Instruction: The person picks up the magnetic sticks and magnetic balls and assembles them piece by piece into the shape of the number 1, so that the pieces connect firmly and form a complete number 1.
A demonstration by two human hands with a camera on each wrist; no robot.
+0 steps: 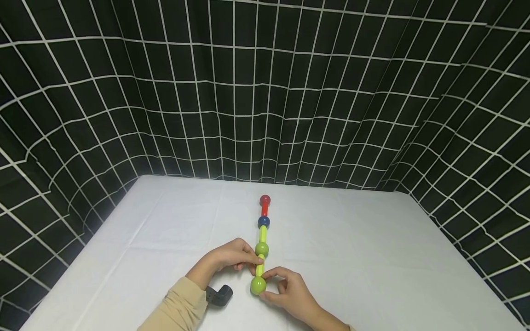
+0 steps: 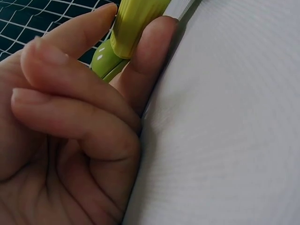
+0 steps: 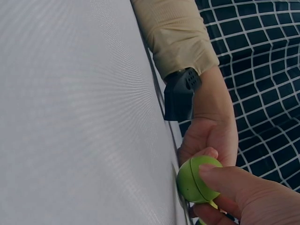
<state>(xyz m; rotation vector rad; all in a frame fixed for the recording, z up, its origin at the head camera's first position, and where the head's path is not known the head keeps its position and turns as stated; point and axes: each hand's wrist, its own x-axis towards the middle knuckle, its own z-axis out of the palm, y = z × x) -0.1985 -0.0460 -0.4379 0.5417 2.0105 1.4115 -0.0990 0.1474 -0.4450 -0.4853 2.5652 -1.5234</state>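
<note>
A straight chain of balls and rods lies on the white table, running away from me. At its far end is a red ball (image 1: 265,200), joined by a red rod (image 1: 264,210) to a blue ball (image 1: 263,222). A yellow-green rod (image 1: 262,234) links that to a green ball (image 1: 262,249). My left hand (image 1: 235,255) pinches the nearer yellow-green rod (image 2: 136,28) between thumb and fingers. With thumb and fingertips, my right hand (image 1: 291,294) grips the nearest green ball (image 3: 193,180), which sits at that rod's near end.
White cloth covers the table (image 1: 364,257). Black curtains with a white grid (image 1: 248,101) stand behind it and at both sides. A dark wrist device (image 1: 219,295) sits at my left wrist, below the tan sleeve (image 1: 178,305).
</note>
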